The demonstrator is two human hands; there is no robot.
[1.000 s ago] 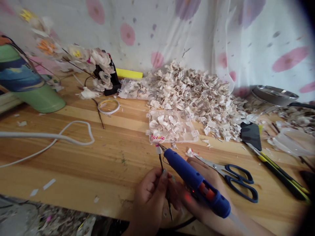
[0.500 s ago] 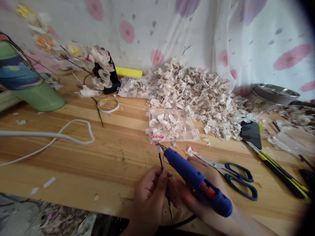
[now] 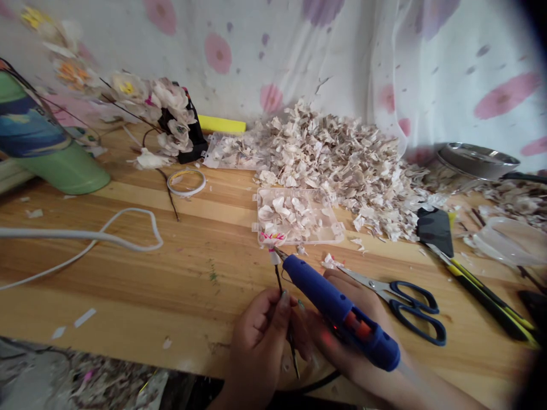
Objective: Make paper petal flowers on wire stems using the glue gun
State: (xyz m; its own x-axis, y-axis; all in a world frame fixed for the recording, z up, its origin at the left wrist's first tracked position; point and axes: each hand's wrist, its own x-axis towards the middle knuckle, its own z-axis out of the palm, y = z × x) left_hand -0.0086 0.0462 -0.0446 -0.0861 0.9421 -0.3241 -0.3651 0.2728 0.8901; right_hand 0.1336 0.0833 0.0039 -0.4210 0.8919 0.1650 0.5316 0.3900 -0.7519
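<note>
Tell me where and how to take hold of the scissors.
The blue handle loops look best, approached from the right: the scissors lie flat with both loops on that side, while the blades run leftward, close beside the right hand.

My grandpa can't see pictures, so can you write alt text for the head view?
The left hand holds a dark stem topped by a small white and pink flower, while the right hand holds a blue glue gun, its tip at the flower's base. Beyond are a clear box of pale petals and a petal heap; scissors lie to the right.
</note>
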